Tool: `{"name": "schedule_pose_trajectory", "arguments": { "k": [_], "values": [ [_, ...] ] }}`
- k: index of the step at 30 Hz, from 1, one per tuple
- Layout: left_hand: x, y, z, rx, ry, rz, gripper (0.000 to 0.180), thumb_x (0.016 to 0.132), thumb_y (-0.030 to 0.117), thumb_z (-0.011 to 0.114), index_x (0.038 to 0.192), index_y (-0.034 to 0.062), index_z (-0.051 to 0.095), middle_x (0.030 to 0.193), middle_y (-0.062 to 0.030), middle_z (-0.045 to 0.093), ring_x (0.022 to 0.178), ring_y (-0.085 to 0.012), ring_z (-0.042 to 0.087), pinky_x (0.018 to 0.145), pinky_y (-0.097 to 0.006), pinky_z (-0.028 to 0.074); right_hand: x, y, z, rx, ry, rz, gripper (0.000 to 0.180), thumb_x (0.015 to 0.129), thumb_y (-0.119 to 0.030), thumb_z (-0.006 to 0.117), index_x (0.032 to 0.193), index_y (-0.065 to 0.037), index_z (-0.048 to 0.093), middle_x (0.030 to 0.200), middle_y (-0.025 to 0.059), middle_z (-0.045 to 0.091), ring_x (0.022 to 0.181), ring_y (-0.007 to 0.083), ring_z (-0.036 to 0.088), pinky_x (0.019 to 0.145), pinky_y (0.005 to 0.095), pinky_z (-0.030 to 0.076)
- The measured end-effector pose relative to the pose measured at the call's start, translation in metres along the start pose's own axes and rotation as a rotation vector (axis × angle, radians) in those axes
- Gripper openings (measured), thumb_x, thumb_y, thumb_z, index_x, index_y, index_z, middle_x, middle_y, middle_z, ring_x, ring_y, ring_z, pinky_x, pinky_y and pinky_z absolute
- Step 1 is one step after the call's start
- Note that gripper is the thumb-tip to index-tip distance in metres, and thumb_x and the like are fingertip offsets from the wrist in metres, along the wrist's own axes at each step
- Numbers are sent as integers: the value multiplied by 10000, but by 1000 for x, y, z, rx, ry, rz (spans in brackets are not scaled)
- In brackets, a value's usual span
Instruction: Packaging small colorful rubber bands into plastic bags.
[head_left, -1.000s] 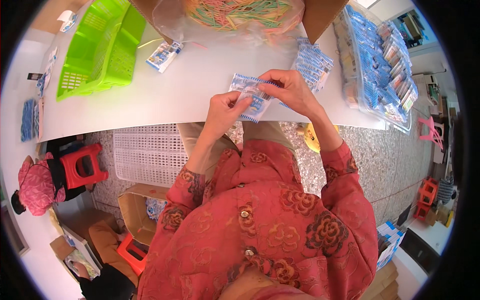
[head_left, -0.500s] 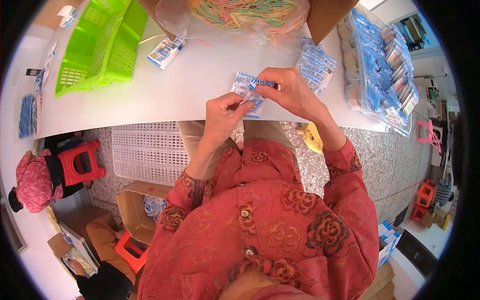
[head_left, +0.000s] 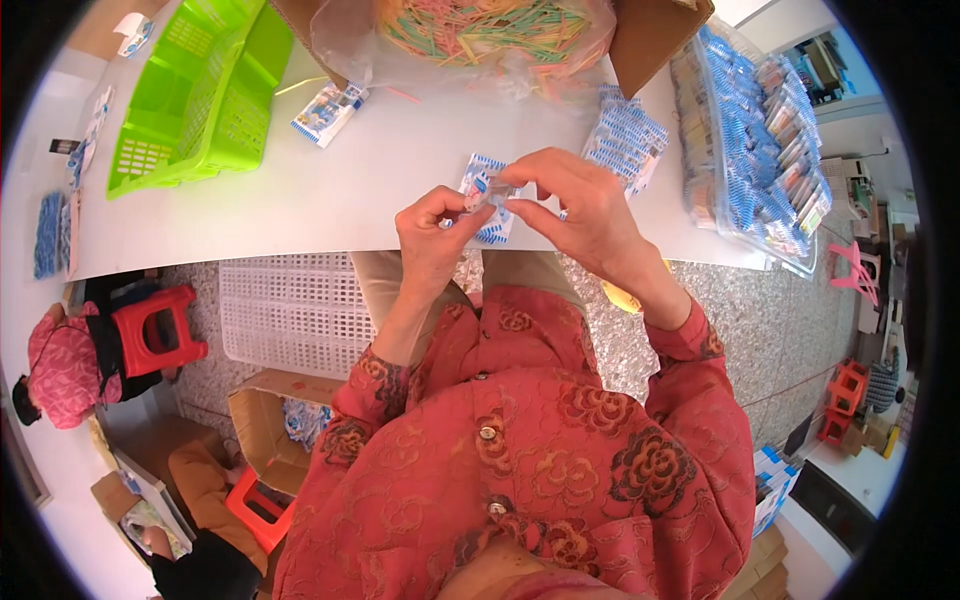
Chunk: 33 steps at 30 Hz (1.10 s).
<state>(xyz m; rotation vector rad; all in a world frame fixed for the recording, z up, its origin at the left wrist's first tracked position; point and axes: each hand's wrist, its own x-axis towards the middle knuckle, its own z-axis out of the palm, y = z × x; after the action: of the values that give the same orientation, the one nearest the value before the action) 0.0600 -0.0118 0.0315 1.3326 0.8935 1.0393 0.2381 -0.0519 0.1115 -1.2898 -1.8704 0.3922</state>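
Between my two hands, above the front edge of the table, is a small clear plastic packet. My left hand is closed, its thumb and forefinger pinching the packet's left side. My right hand curls round the other side, forefinger above and thumb below, its fingertips at the clear film. A blue-and-white printed packet shows behind and below the fingers, partly covered by them. What is inside the clear packet is too small to make out.
Ahead stands a cardboard box with a bag of thin coloured sticks. More printed packets lie as a pile at right and a single one at left. A green basket and a packet-filled clear tub flank them.
My right thumb and forefinger have spread apart from their tight pinch, and the hand has moved slightly down. My left hand has shifted a little left. The clear packet shows more plainly.
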Motion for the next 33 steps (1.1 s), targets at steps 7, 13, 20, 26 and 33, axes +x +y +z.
{"name": "schedule_pose_trajectory", "arguments": {
  "k": [7,13,20,26,33],
  "values": [
    [-2,1,5,38,24,89,118,741,5,732,723,25,617,665,20,606,626,-25,509,558,-194,412,1,-4,2,-39,-62,-2,212,735,-29,706,934,-34,635,864,75,635,682,182,617,546,280,478],
    [-1,-2,0,125,15,175,101,727,-21,706,724,10,610,665,-6,602,612,-56,535,565,-212,443,6,-8,3,-56,-252,15,162,765,-117,705,857,-17,617,796,85,612,675,231,609,551,323,475],
    [-1,-3,3,124,61,213,99,704,-44,689,762,-6,619,682,-26,599,615,-72,542,563,-221,449,18,-13,20,-391,-106,-142,124,752,-122,681,722,-55,582,736,57,578,729,218,588,570,334,482],
    [0,-7,-1,-1,90,135,90,731,-43,671,802,-10,628,705,-9,609,641,-61,532,585,-211,439,29,-13,33,-477,-60,-215,107,696,-106,674,745,-90,581,726,12,558,727,189,574,570,306,483],
    [8,-16,-5,44,109,128,84,741,-53,654,801,-6,619,720,-2,609,653,-55,521,595,-208,435,34,-17,41,-547,-175,-182,119,703,-110,668,761,-99,565,747,11,542,730,173,566,577,294,484]
  ]
}}
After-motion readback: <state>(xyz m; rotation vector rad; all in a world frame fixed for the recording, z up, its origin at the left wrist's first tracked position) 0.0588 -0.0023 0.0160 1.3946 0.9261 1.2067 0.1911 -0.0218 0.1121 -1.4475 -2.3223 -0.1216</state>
